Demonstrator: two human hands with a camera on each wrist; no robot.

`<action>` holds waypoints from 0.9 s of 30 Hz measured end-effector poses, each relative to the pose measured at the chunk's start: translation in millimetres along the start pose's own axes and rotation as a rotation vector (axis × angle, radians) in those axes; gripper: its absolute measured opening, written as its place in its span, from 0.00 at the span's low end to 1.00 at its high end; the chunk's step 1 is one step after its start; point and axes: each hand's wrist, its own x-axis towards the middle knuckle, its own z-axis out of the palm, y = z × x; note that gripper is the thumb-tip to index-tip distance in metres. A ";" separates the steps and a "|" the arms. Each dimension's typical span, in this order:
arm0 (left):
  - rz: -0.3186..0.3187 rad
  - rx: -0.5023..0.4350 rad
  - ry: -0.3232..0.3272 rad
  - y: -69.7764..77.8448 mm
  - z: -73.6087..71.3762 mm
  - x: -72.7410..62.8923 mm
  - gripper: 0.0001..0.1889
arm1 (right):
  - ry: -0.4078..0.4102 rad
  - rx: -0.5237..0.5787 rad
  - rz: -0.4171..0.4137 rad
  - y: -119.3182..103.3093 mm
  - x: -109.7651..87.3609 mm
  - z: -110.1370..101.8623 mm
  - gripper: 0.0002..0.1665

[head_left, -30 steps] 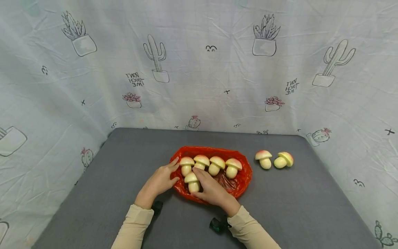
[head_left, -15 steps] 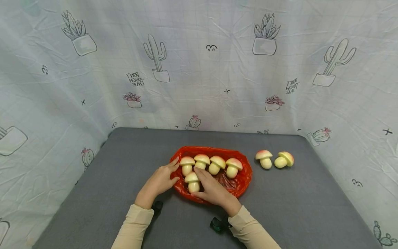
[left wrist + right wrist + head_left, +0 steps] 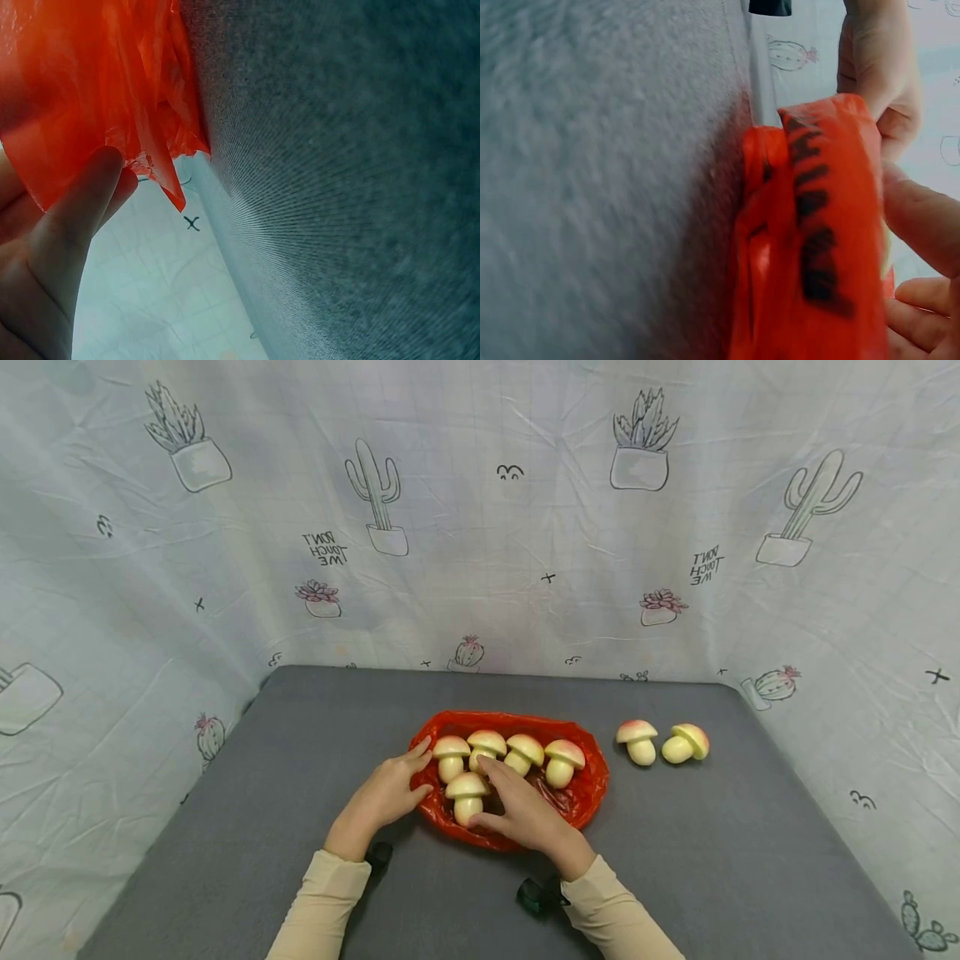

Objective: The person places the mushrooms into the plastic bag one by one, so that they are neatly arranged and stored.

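My left hand [image 3: 386, 792] holds the left end of a red plastic-covered tray [image 3: 592, 797]. In the left wrist view, its thumb [image 3: 90, 184] lies against the crinkled red plastic, with fingers partly hidden behind. Inside the tray, a yellowish toy mushroom [image 3: 468, 806] stands alone in the front left. My right hand [image 3: 528, 814] hovers over the tray just right of that mushroom, thumb and fingers spread apart, holding nothing. Behind it a row of several similar mushrooms [image 3: 564, 762] lines the tray's far side. The right hand hides part of the tray's front.
Two more toy mushrooms, one upright [image 3: 637, 743] and one tipped over [image 3: 686, 743], lie on the grey table [image 3: 720, 843] right of the tray. A white cactus-print cloth [image 3: 480, 527] hangs behind and at both sides. Dark wrist devices sit under both wrists.
My right hand has let go of the front-left mushroom and drawn slightly to the right, its fingers spreading. The mushroom stays in the tray. The left hand has not visibly moved.
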 end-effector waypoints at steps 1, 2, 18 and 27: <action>0.002 0.000 0.000 0.0 -0.2 0.1 0.28 | 0.001 0.008 0.007 -0.1 -0.4 -1.9 0.49; 0.004 0.001 0.000 -0.2 -0.2 0.2 0.28 | -0.002 0.010 0.017 0.4 -0.8 -3.4 0.49; -0.014 -0.018 -0.017 -1.7 1.7 -0.4 0.28 | 0.074 0.057 0.100 14.7 -14.1 -25.9 0.48; -0.017 -0.010 -0.027 -1.5 1.1 1.2 0.28 | 0.197 0.063 0.104 27.6 -30.1 -50.7 0.46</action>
